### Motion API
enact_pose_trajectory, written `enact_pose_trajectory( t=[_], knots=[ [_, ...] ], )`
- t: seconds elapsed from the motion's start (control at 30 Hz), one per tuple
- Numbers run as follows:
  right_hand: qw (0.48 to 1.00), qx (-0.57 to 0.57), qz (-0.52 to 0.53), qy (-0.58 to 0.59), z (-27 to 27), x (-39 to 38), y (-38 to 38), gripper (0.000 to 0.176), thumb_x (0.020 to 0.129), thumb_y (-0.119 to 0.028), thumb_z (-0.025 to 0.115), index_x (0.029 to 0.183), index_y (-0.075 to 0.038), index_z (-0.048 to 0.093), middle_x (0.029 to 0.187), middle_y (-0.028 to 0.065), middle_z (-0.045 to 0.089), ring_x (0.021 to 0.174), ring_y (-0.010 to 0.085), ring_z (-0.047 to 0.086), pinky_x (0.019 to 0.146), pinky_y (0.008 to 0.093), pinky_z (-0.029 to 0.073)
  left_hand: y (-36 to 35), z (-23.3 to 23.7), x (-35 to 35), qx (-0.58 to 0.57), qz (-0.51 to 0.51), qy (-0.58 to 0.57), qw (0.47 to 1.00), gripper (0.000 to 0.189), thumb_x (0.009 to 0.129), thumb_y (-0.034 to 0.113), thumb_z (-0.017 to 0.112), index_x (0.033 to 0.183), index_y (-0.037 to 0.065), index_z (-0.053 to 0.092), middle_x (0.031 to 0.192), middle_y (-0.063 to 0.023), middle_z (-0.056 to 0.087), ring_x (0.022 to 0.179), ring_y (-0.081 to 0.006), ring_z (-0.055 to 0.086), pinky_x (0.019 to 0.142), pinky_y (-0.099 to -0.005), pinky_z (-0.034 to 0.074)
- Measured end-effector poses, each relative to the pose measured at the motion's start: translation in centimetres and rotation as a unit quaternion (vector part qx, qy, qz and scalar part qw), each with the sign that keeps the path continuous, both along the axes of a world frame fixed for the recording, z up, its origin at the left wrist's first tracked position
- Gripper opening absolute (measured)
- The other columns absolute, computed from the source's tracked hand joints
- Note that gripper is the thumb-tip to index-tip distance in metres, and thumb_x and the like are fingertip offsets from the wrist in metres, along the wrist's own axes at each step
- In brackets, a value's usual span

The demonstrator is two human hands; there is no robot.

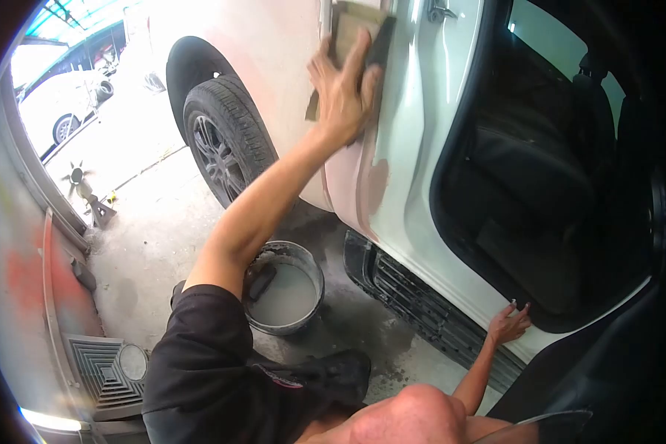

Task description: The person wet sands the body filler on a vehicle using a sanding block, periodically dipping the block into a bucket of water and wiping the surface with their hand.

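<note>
My left hand point(342, 92) presses a brownish sanding block point(357, 29) against the car's body panel, its fingers spread over the block. Under and around the hand the panel point(292, 96) is dull, with pinkish patches, beside the glossy white door pillar point(414, 111). Low on the right, my right hand point(508, 324) rests on the white sill point(459, 277) at the edge of the doorway, with fingers apart and nothing seen in them. A bucket point(320, 285) of cloudy grey water stands on the floor below my left arm, a dark object in it.
A black side step point(414, 303) runs below the sill. The rear wheel point(226, 137) stands left of the panel. On the floor are a metal stand point(100, 211) and wet patches; a square vent grille point(100, 370) is by the left wall. My dark boot point(348, 374) is near the bucket.
</note>
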State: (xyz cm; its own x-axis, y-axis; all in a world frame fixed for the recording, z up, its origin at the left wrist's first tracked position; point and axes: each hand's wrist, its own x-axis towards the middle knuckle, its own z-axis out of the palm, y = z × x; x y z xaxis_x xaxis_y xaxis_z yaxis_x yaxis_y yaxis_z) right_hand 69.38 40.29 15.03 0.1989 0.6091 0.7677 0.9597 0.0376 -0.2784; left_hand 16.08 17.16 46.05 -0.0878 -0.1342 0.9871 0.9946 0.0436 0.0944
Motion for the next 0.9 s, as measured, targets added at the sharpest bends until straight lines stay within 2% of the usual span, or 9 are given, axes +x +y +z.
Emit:
enact_pose_trajectory(
  t=[0.07, 0.23, 0.33, 0.37, 0.43, 0.67, 0.77, 0.8, 0.9],
  knots=[
    [1.000, 0.004, -0.002, -0.007, 0.2, 0.2, 0.1, 0.054, 0.102, -0.048, 0.051, 0.143, -0.014, 0.055, 0.122, 0.0180, 0.057, 0.112, 0.0361, 0.058, 0.092, 0.0514, 0.045, -0.2, 0.6, 0.0, -0.006, 0.011, 0.000, 1.000, 0.057, 0.096, 0.026, 0.064, 0.151, 0.023, 0.050, 0.146, -0.0381, 0.037, 0.136, -0.0526, 0.035, 0.116, -0.0603, 0.023],
    [0.999, 0.034, 0.016, -0.003, -0.5, 0.4, 0.8, 0.053, 0.102, -0.047, 0.052, 0.144, -0.015, 0.053, 0.125, 0.0183, 0.055, 0.112, 0.0374, 0.057, 0.093, 0.0521, 0.044, -3.1, 16.0, 1.9, -0.083, -0.053, -0.160, 0.982, 0.049, 0.107, 0.032, 0.046, 0.156, 0.025, 0.040, 0.148, -0.0348, 0.037, 0.134, -0.0479, 0.042, 0.109, -0.0607, 0.042],
    [0.999, 0.038, 0.018, -0.012, -0.8, 0.7, 0.9, 0.055, 0.102, -0.050, 0.050, 0.143, -0.015, 0.055, 0.121, 0.0181, 0.057, 0.109, 0.0359, 0.059, 0.090, 0.0509, 0.045, -1.3, 12.9, 0.4, -0.046, 0.014, -0.107, 0.993, 0.049, 0.107, 0.032, 0.045, 0.156, 0.024, 0.040, 0.146, -0.0346, 0.037, 0.132, -0.0485, 0.043, 0.107, -0.0605, 0.046],
    [0.999, 0.036, 0.015, -0.010, -0.7, 0.6, 0.8, 0.055, 0.102, -0.050, 0.050, 0.143, -0.015, 0.055, 0.121, 0.0182, 0.057, 0.109, 0.0360, 0.059, 0.090, 0.0508, 0.045, 0.9, 8.2, -2.1, -0.007, -0.012, -0.015, 1.000, 0.052, 0.095, 0.025, 0.066, 0.146, 0.026, 0.056, 0.143, -0.0388, 0.039, 0.130, -0.0533, 0.040, 0.110, -0.0630, 0.030],
    [1.000, 0.030, 0.006, -0.006, -0.6, 0.5, 0.6, 0.055, 0.102, -0.050, 0.049, 0.144, -0.015, 0.055, 0.122, 0.0183, 0.057, 0.108, 0.0363, 0.060, 0.090, 0.0507, 0.045, 0.1, 1.3, 1.0, 0.002, 0.025, -0.003, 1.000, 0.053, 0.096, 0.026, 0.063, 0.148, 0.023, 0.053, 0.143, -0.0356, 0.043, 0.133, -0.0507, 0.038, 0.114, -0.0590, 0.026],
    [1.000, 0.008, 0.006, 0.006, 0.0, 0.2, 0.3, 0.052, 0.102, -0.047, 0.053, 0.142, -0.014, 0.055, 0.122, 0.0181, 0.055, 0.111, 0.0367, 0.057, 0.091, 0.0521, 0.044, -4.0, 17.4, 2.3, -0.090, -0.068, -0.153, 0.982, 0.051, 0.105, 0.032, 0.048, 0.155, 0.024, 0.041, 0.148, -0.0369, 0.037, 0.133, -0.0506, 0.042, 0.110, -0.0617, 0.039],
    [0.999, 0.036, 0.016, 0.002, -0.5, 0.3, 0.4, 0.053, 0.102, -0.048, 0.052, 0.142, -0.014, 0.055, 0.121, 0.0180, 0.056, 0.109, 0.0366, 0.058, 0.090, 0.0519, 0.044, 0.0, 12.9, -0.5, -0.039, 0.071, -0.075, 0.994, 0.050, 0.107, 0.033, 0.045, 0.156, 0.025, 0.039, 0.150, -0.0379, 0.034, 0.131, -0.0511, 0.044, 0.108, -0.0617, 0.043],
    [0.999, 0.046, 0.014, 0.000, -0.5, 0.3, 0.4, 0.054, 0.102, -0.049, 0.050, 0.142, -0.014, 0.055, 0.121, 0.0180, 0.057, 0.108, 0.0364, 0.058, 0.089, 0.0514, 0.045, 1.0, 8.1, -1.4, 0.006, 0.007, 0.001, 1.000, 0.049, 0.096, 0.030, 0.064, 0.143, 0.022, 0.057, 0.139, -0.0391, 0.042, 0.126, -0.0547, 0.042, 0.109, -0.0638, 0.030],
    [0.999, 0.047, 0.012, -0.008, -0.5, 0.4, 0.2, 0.054, 0.102, -0.051, 0.049, 0.142, -0.014, 0.056, 0.120, 0.0178, 0.058, 0.108, 0.0362, 0.059, 0.088, 0.0507, 0.045, -0.2, 3.0, 0.9, 0.006, 0.037, 0.027, 0.999, 0.049, 0.097, 0.028, 0.062, 0.145, 0.018, 0.056, 0.140, -0.0348, 0.045, 0.128, -0.0495, 0.042, 0.112, -0.0588, 0.028]
  ],
)
